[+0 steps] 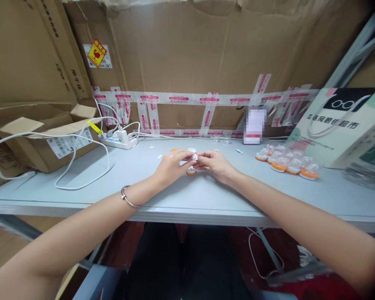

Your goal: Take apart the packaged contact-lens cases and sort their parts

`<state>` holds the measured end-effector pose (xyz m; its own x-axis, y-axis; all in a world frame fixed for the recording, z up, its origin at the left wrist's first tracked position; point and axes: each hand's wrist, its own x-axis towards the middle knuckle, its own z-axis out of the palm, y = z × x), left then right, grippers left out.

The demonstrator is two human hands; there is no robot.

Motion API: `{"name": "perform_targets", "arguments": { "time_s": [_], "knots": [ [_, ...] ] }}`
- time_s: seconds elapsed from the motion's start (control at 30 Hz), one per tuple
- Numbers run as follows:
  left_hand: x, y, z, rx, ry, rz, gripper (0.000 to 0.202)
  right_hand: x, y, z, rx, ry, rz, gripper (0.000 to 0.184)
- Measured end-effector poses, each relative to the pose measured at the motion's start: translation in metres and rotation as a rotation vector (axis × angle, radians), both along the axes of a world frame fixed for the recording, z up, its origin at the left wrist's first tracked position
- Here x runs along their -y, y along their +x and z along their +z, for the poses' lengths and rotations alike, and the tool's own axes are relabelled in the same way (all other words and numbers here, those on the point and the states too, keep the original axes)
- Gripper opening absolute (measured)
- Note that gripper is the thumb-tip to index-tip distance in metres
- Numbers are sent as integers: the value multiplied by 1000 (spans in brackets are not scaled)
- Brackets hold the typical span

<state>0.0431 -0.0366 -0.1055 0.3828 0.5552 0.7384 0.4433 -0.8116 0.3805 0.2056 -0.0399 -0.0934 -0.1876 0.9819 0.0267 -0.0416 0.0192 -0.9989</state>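
Left hand [171, 165] and right hand [218, 166] pinch a small white piece [195, 157] between nearly closed fingertips; light, even pressure suits.

White piece [195, 157], orange-and-white containers [292, 165], pale blue-grey table [190, 193], silver bracelet [123, 193], brown cardboard [190, 50], red-printed white tape [178, 99]

A pale table [137, 171] bears a white power strip [129, 144], a cardboard box [39, 155], orange-based containers [294, 165] and a paper bag [326, 133]
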Motion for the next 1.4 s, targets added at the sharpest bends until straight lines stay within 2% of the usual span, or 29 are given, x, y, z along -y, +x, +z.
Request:
{"name": "perform_targets", "arguments": {
  "time_s": [0.13,0.27,0.4,0.47,0.63,0.77,0.93,1.1,1.17,1.3,1.4],
  "knots": [
    [-1,1,0,59,-19,-23,18,-1,3,1,-2,-29,4,8],
    [-2,2,0,100,-92,-35,19,-2,4,-2,10,-11,-7,11],
    [-1,1,1,132,-154,-86,18,-1,2,-2,57,169,-83,14],
    [0,0,2,124,-135,-90,18,0,2,-1,106,197,-98,12],
    [0,-1,2,24,-43,-61,22,-3,9,-1,182,74,-87,9],
    [0,-4,1,4,3,-47,20,-15,21,-6,260,123,-213,9],
    [-4,-7,-2,119,-223,-88,21,-41,50,-8,452,259,-436,4],
    [-5,-6,-2,103,-393,-182,22,-56,72,-17,636,280,-576,8],
    [-4,-7,-1,93,-414,-185,22,-57,74,-19,671,292,-599,9],
    [-3,-8,-2,132,-480,-206,27,-49,67,-17,681,352,-601,25],
    [-4,-7,-4,155,-509,-270,30,-33,51,-12,646,411,-461,23]
  ]
}}
